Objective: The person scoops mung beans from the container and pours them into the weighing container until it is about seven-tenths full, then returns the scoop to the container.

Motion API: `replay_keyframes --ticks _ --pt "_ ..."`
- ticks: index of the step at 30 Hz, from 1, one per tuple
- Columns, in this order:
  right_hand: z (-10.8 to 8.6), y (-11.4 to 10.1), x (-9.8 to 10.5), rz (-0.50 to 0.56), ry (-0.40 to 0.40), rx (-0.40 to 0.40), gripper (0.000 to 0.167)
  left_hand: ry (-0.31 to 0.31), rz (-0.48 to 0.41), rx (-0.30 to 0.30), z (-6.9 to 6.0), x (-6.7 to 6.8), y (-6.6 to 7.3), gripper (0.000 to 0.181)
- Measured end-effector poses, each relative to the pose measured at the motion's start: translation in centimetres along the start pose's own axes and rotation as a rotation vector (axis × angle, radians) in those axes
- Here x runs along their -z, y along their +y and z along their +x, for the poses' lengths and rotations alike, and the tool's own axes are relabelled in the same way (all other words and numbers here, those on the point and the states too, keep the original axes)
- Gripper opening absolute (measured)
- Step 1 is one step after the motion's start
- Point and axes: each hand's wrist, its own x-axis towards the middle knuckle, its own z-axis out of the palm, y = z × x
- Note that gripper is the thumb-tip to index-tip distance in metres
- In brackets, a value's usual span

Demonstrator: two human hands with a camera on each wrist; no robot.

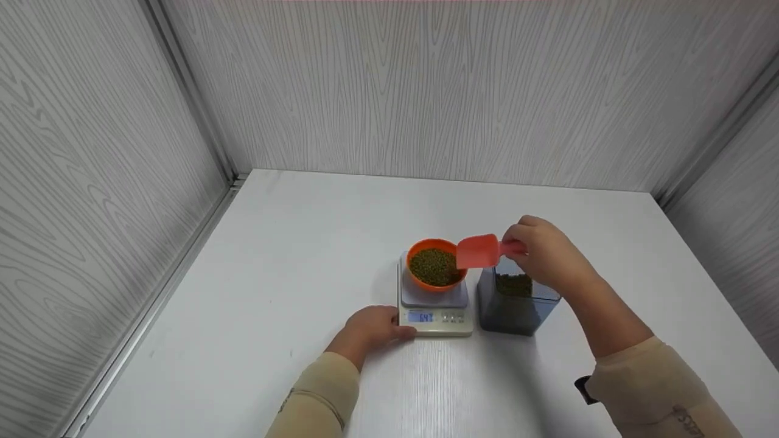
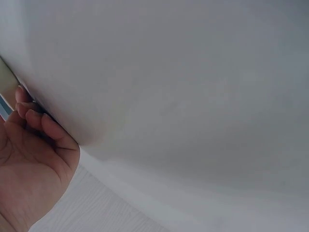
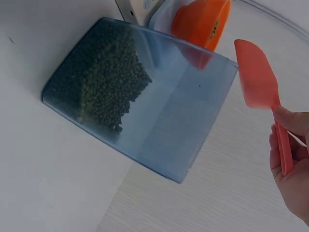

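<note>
An orange bowl [image 1: 435, 288] of small green beans [image 1: 433, 266] sits on a white digital kitchen scale [image 1: 453, 330] with a lit display. My left hand [image 1: 374, 325] grips the scale's front left corner, thumb on the front edge; in the left wrist view its fingers curl at the scale's side. My right hand [image 1: 548, 252] pinches the handle of a red scoop [image 1: 478, 251], whose blade hangs tilted at the bowl's right rim. No beans show on the blade in the right wrist view. Below that hand stands a translucent blue-grey container [image 3: 169, 125], partly filled with green beans [image 3: 108, 77].
All this stands on a white table [image 1: 292, 255], the container just right of the scale. Pale wood-grain panels [image 1: 426, 91] rise behind and at both sides. A dark object [image 1: 585, 389] shows by the right sleeve.
</note>
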Motion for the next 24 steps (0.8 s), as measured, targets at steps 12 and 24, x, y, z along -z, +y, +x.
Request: replay_keyframes --ticks 12,24 --pt "-1.7 3.3 4.5 -0.025 -0.087 -0.061 0.014 -0.001 -0.004 -0.013 0.0 0.1 0.0 0.043" --pt "-1.8 4.1 1.1 -0.136 -0.27 -0.081 0.012 0.001 0.01 -0.019 0.0 0.0 0.0 0.041"
